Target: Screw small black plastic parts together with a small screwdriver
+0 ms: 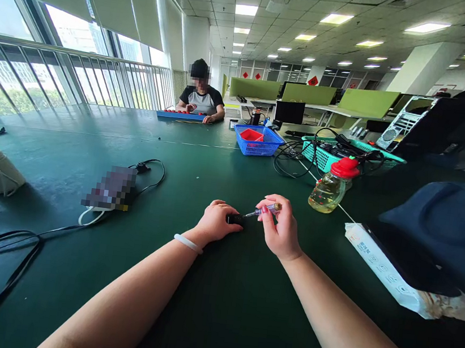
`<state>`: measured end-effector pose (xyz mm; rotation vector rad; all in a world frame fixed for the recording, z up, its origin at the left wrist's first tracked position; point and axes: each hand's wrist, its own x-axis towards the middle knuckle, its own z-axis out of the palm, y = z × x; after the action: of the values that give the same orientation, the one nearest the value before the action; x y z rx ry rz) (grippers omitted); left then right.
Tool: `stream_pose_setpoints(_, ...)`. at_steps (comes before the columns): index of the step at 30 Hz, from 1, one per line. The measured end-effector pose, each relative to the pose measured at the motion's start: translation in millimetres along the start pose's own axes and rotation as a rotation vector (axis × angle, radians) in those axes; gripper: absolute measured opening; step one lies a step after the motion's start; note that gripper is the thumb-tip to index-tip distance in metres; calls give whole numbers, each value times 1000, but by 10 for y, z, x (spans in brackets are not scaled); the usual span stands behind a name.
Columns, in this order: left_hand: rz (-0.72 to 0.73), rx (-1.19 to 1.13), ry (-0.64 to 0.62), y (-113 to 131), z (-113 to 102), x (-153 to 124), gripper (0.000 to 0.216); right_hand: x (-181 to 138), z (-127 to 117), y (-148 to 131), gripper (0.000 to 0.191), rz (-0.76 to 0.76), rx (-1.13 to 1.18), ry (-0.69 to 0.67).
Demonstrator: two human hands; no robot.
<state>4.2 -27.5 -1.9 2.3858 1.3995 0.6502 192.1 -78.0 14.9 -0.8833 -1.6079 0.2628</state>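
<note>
My left hand (216, 221), with a white band at its wrist, is closed on a small black object (235, 219) low over the dark green table (225, 167). Its kind is too small to make out, and the palm hides part of it. Between the fingers of my right hand (280, 230) is a screwdriver (271, 208) with a clear handle. The screwdriver slants down to the left, and its thin metal tip meets or nearly meets the black object; contact cannot be made out.
A bottle with a red lid (330, 188), a white packet (387, 268) and dark cloth (448, 225) lie right. Beyond are a blue basket (257, 147) and a green basket (324, 160) with cables. Cables (31, 236) lie left. Another person (203, 99) sits across.
</note>
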Motion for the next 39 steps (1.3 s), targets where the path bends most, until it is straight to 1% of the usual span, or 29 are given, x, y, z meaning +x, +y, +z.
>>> stream_pose_setpoints(5, -1, 3, 4, -11, 11, 4, 40, 8, 11, -8, 23, 81, 100, 58)
stream_pose_setpoints(11, -16, 10, -19, 26, -7, -6, 40, 40, 26, 56, 24, 147, 178, 20)
stream_pose_setpoints(16, 16, 8, -20, 32, -12, -3, 40, 91, 31, 110, 28, 236, 250, 62)
stream_pose_setpoints(20, 13, 16, -26, 23, -9, -4, 39, 146, 55, 130, 32, 290, 298, 72)
stream_pose_setpoints(22, 14, 20, -28, 22, -8, -9, 39, 218, 66, 150, 34, 324, 334, 52)
stream_pose_setpoints(25, 14, 21, -28, 19, -2, -13, 40, 406, 76, 212, 36, 369, 383, -34)
stream_pose_setpoints(28, 8, 17, -33, 8, 4, -9, 41, 620, 99, 323, 34, 397, 410, -162)
stream_pose_setpoints(30, 5, 13, -41, -2, 5, -4, 41, 705, 124, 434, 35, 450, 463, -181)
stream_pose_setpoints(31, 5, 11, -44, -7, 5, -2, 41, 719, 136, 500, 36, 488, 501, -142)
stream_pose_setpoints(32, 5, 9, -46, -11, 4, -2, 41, 711, 144, 570, 36, 527, 553, -67)
stream_pose_setpoints(34, 10, 7, -48, -14, -1, -3, 41, 647, 148, 707, 39, 597, 684, 151)
stream_pose_setpoints(35, 13, 7, -50, -13, -4, -5, 41, 600, 141, 767, 41, 632, 732, 225)
stream_pose_setpoints(37, 20, 6, -57, -7, -11, -8, 40, 510, 120, 849, 43, 681, 753, 250)
stream_pose_setpoints(39, 23, 4, -63, 2, -16, -8, 39, 453, 107, 873, 42, 663, 756, 213)
